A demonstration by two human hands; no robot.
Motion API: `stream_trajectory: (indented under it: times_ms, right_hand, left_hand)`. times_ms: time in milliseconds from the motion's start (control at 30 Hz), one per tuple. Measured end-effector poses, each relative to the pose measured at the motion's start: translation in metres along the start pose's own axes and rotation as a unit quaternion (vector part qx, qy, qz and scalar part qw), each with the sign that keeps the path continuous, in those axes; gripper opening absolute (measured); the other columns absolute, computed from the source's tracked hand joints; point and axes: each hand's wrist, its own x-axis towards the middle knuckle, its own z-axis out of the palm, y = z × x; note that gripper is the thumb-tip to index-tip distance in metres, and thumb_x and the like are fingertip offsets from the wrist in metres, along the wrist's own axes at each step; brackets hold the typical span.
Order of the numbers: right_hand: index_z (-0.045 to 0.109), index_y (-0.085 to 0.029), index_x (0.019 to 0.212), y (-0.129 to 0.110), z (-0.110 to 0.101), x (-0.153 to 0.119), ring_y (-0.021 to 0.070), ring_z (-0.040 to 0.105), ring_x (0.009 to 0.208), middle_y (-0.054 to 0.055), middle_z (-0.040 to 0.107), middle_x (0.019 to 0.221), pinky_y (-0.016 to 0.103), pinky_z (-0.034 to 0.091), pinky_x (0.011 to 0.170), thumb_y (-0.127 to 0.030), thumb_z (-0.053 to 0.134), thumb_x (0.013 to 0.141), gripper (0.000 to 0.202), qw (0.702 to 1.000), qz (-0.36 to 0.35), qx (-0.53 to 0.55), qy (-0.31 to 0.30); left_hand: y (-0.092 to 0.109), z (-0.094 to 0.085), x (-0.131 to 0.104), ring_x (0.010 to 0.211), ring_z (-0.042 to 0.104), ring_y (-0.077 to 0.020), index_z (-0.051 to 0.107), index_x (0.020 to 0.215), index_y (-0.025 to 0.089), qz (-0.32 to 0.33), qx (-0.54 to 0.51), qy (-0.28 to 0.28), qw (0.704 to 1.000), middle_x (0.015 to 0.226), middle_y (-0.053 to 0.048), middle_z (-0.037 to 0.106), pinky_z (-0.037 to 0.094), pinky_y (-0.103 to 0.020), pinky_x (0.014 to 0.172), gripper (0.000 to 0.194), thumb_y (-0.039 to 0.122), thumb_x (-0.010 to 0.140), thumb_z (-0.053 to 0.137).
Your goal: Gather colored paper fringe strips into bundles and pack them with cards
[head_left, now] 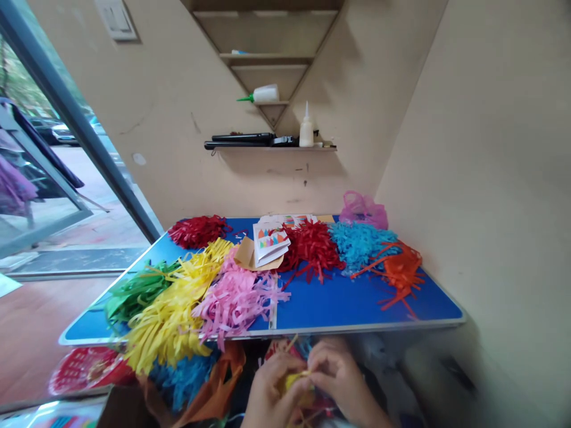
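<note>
Below the front edge of the table, my left hand (279,383) and my right hand (332,371) come close together. Both pinch a small piece of yellow strip (294,378) between thumb and fingers; its exact shape is partly hidden by the fingers. On the blue table (321,306) above them lie bundles of cut strips: a pink bundle (238,294), a yellow bundle (173,315) hanging over the edge, a green bundle (140,291), a dark red bundle (314,246), a light blue bundle (363,241) and an orange bundle (401,270).
Printed cards (270,241) and a pink plastic bag (363,209) are on the table. Under its left edge stand a red basket (74,365) and an orange bag (218,383). A wall shelf (267,148) holds a glue bottle (306,129). A glass door is at left.
</note>
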Motion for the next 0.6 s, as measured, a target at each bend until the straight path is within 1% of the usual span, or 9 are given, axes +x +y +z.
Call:
stream_trajectory:
  times_ms: [67,133,200,267,333,400,467,500,600]
  right_hand:
    - [0.069,-0.019,0.063,-0.004,-0.002,0.000,0.0169,0.060,0.073,0.001,0.064,0.072,0.026,0.044,0.070,-0.023,0.079,0.068,0.012,1.000,-0.009,-0.020,-0.019]
    - [0.070,-0.018,0.063,-0.006,-0.004,0.000,0.0159,0.059,0.071,0.001,0.064,0.071,0.025,0.044,0.067,-0.024,0.081,0.066,0.013,0.999,0.011,0.020,-0.035]
    - [0.069,-0.018,0.064,-0.006,-0.006,0.000,0.0146,0.058,0.067,0.000,0.063,0.070,0.024,0.042,0.062,-0.026,0.081,0.065,0.014,0.996,0.043,0.074,-0.032]
    - [0.069,-0.018,0.065,-0.005,-0.007,-0.001,0.0137,0.057,0.063,-0.001,0.063,0.068,0.023,0.042,0.059,-0.027,0.080,0.066,0.014,0.993,0.071,0.090,-0.017]
    - [0.069,-0.018,0.067,-0.005,-0.006,-0.003,0.0144,0.058,0.063,0.000,0.065,0.067,0.024,0.044,0.060,-0.026,0.077,0.068,0.012,0.995,0.083,0.063,-0.005]
    - [0.068,-0.018,0.068,-0.006,-0.004,-0.004,0.0161,0.060,0.066,0.001,0.067,0.069,0.025,0.046,0.063,-0.025,0.074,0.070,0.009,0.997,0.075,0.027,0.005]
    - [0.069,-0.018,0.070,-0.008,-0.002,-0.006,0.0177,0.062,0.069,0.002,0.068,0.071,0.027,0.048,0.065,-0.024,0.071,0.071,0.007,0.998,0.058,0.000,0.014]
    - [0.069,-0.018,0.071,-0.009,-0.002,-0.007,0.0182,0.062,0.070,0.003,0.069,0.072,0.027,0.048,0.065,-0.025,0.071,0.072,0.007,0.999,0.050,-0.010,0.019]
    - [0.069,-0.018,0.072,-0.013,-0.001,-0.009,0.0186,0.064,0.071,0.004,0.071,0.075,0.028,0.050,0.067,-0.024,0.068,0.074,0.006,0.998,0.033,-0.034,0.028]
  left_hand:
    - [-0.001,-0.001,0.000,0.069,0.068,-0.0159,0.072,0.076,0.019,-0.019,-0.015,-0.025,0.999,0.072,-0.005,0.071,0.052,-0.022,0.064,0.022,0.039,0.083,0.067]
    - [0.000,-0.004,-0.001,0.066,0.067,-0.0154,0.071,0.072,0.018,-0.031,-0.014,-0.037,0.999,0.068,-0.005,0.070,0.051,-0.021,0.062,0.029,0.042,0.086,0.063]
    - [0.001,-0.008,-0.001,0.063,0.065,-0.0146,0.070,0.069,0.018,-0.034,0.018,-0.048,0.998,0.065,-0.004,0.068,0.050,-0.021,0.060,0.031,0.041,0.088,0.060]
    - [0.000,-0.011,-0.002,0.066,0.066,-0.0155,0.070,0.074,0.019,-0.022,0.060,-0.049,0.997,0.070,-0.005,0.070,0.052,-0.022,0.062,0.027,0.038,0.089,0.059]
    - [0.000,-0.012,-0.002,0.080,0.069,-0.0193,0.070,0.089,0.020,0.008,0.104,-0.025,0.994,0.085,-0.008,0.074,0.056,-0.026,0.071,0.018,0.037,0.087,0.062]
    - [-0.001,-0.010,-0.002,0.091,0.069,-0.0209,0.069,0.098,0.023,0.064,0.144,0.001,0.988,0.094,-0.008,0.074,0.056,-0.034,0.087,0.016,0.031,0.086,0.064]
    - [-0.001,-0.005,-0.002,0.085,0.070,-0.0183,0.069,0.091,0.024,0.132,0.177,0.021,0.975,0.086,-0.004,0.074,0.052,-0.040,0.097,0.008,0.023,0.087,0.062]
    - [0.000,-0.003,-0.001,0.080,0.070,-0.0165,0.068,0.086,0.025,0.161,0.188,0.028,0.969,0.080,-0.002,0.073,0.051,-0.040,0.099,0.010,0.019,0.087,0.060]
    - [0.001,0.002,0.000,0.073,0.069,-0.0134,0.066,0.087,0.025,0.205,0.203,0.054,0.956,0.076,0.001,0.072,0.050,-0.039,0.100,0.012,0.014,0.085,0.061]
